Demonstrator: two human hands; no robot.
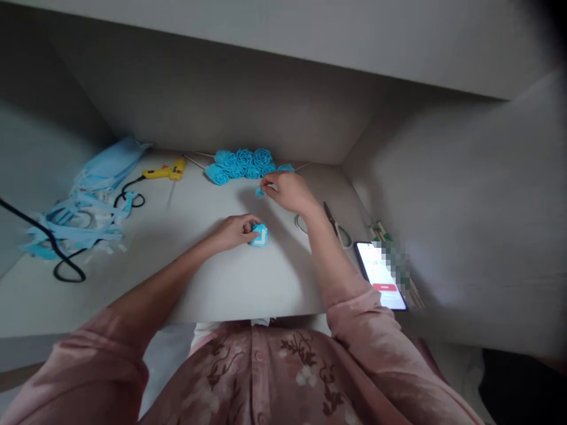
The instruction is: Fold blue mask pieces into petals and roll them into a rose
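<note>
Low over the middle of the table, my left hand (pixel 233 232) has its thumb and fingers closed on the edge of a small blue piece with a white angled mark (pixel 259 235). Farther forward is my right hand (pixel 287 190), its fingertips pinched on a little blue scrap (pixel 260 192); the scrap's exact shape is too small to tell. Just beyond my right hand lie several blue fabric roses (pixel 243 164) in a cluster, some with thin stick stems. Part of one rose is hidden behind that hand.
A yellow glue gun (pixel 166 170) with a black cord lies at the back left. Blue face masks (pixel 110 162) and mask scraps (pixel 75 221) pile up beside it. To the right are scissors (pixel 337 227), a lit phone (pixel 378 274) and thin sticks (pixel 416 295). Walls enclose the table.
</note>
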